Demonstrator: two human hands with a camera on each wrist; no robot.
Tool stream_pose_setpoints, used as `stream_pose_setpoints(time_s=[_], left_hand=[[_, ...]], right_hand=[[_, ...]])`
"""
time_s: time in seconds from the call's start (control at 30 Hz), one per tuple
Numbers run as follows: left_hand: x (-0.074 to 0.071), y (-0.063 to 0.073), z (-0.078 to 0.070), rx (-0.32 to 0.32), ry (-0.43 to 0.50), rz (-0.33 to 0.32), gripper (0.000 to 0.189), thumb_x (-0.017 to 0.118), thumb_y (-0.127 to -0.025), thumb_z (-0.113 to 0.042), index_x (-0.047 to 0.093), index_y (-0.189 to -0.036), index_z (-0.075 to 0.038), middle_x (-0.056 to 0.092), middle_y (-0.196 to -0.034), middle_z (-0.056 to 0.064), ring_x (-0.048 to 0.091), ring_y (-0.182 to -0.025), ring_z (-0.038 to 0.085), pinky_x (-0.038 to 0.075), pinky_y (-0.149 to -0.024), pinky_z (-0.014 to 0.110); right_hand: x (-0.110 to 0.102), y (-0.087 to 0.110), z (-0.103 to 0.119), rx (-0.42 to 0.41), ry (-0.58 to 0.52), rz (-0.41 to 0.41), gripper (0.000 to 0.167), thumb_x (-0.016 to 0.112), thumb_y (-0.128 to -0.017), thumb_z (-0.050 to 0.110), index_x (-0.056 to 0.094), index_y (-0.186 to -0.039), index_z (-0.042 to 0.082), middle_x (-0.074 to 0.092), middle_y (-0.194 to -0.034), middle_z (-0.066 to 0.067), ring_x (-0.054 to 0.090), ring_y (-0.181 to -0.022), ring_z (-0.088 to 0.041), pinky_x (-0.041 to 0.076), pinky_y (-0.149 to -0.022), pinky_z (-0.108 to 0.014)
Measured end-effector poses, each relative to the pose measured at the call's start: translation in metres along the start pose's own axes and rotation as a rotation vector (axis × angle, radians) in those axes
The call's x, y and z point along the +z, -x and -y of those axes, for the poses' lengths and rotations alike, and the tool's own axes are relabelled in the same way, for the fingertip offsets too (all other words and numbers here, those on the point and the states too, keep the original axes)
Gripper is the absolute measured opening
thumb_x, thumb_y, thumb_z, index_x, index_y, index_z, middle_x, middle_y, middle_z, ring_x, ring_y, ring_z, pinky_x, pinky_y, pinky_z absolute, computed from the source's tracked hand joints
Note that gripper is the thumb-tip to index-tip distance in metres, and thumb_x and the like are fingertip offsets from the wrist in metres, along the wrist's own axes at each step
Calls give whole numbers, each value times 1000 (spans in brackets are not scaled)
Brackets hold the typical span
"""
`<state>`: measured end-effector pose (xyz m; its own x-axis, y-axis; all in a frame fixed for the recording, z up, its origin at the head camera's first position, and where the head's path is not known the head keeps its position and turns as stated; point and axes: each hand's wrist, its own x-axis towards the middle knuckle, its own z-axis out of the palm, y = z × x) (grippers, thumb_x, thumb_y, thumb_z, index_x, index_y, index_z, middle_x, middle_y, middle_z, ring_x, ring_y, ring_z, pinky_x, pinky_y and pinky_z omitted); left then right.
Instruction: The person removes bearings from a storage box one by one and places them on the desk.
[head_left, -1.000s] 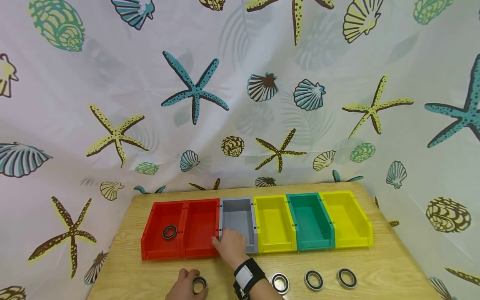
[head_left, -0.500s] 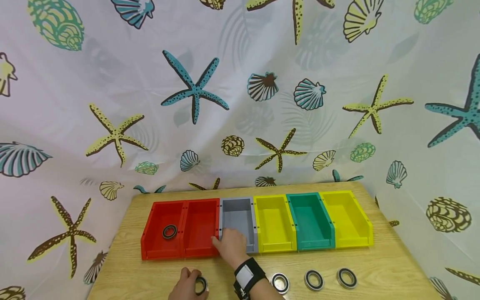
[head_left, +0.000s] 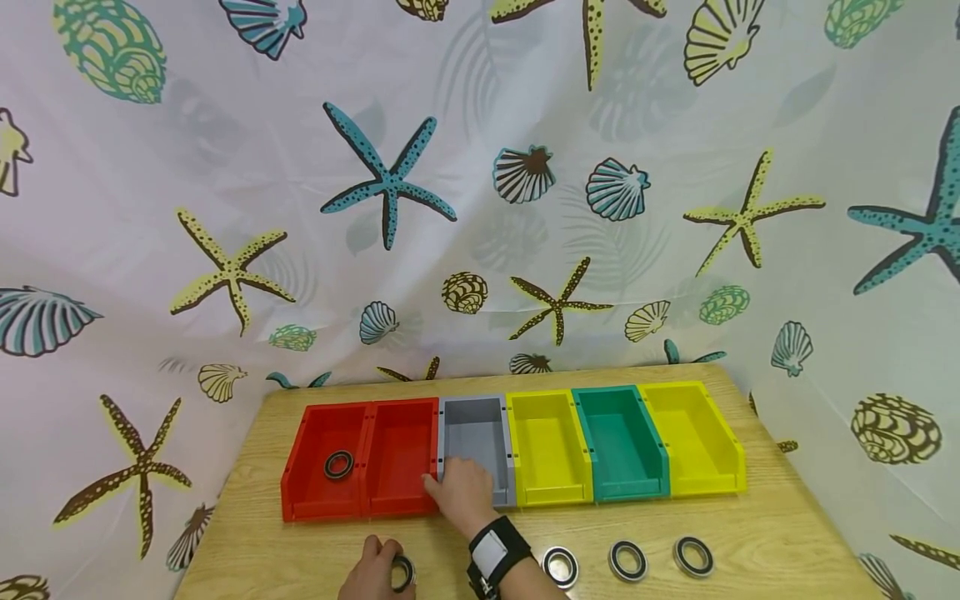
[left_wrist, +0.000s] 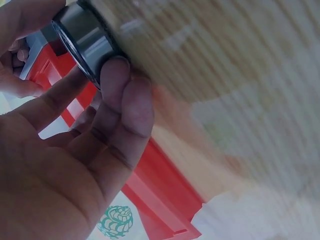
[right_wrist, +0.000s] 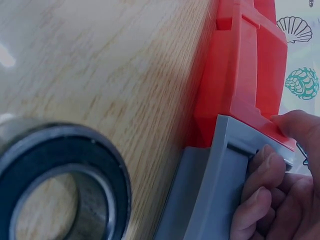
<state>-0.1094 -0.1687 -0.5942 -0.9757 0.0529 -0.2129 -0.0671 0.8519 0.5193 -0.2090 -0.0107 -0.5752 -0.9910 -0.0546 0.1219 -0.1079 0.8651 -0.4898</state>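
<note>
In the head view my left hand (head_left: 371, 575) pinches a ball bearing (head_left: 410, 572) low over the table in front of the red bins. The left wrist view shows the bearing's shiny outer ring (left_wrist: 89, 42) on edge between thumb and fingers. My right hand (head_left: 465, 496) grips the front of the wall between the grey bin (head_left: 472, 414) and the second red bin (head_left: 405, 446). Its fingers (right_wrist: 255, 212) curl inside the grey bin, and the thumb lies on the red side. Another bearing (head_left: 339, 452) lies in the leftmost red bin (head_left: 322, 425).
To the right of the grey bin stand a yellow bin (head_left: 547, 450), a green bin (head_left: 621, 446) and another yellow bin (head_left: 693, 437). Three bearings lie in front: one beside my right wrist (head_left: 560, 550), a middle bearing (head_left: 614, 560) and a right-hand bearing (head_left: 680, 554). A patterned cloth (head_left: 465, 225) hangs behind.
My left hand has shifted slightly to the right with the bearing. The right hand and the bins stay as they were.
</note>
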Motion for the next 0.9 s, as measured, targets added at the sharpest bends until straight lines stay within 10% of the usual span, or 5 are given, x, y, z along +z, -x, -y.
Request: stream_pose_setpoints(time_s=[0.47, 0.9], left_hand=[[-47, -11, -30, 136, -28, -145, 39, 86, -76, -18, 67, -109, -8, 47, -93, 4, 50, -63, 14, 47, -56, 32], [-105, -49, -69, 253, -53, -290, 41, 86, -80, -17, 67, -114, -4, 47, -95, 8, 48, -57, 13, 46, -53, 27]], right_hand=[[-2, -1, 0, 2, -1, 16, 54, 78, -89, 44, 47, -54, 18, 35, -51, 7, 41, -46, -11, 29, -44, -27], [0, -4, -1, 43, -36, 59, 48, 79, -88, 46, 54, -59, 17, 42, -52, 5, 43, -48, -13, 32, -46, -29]])
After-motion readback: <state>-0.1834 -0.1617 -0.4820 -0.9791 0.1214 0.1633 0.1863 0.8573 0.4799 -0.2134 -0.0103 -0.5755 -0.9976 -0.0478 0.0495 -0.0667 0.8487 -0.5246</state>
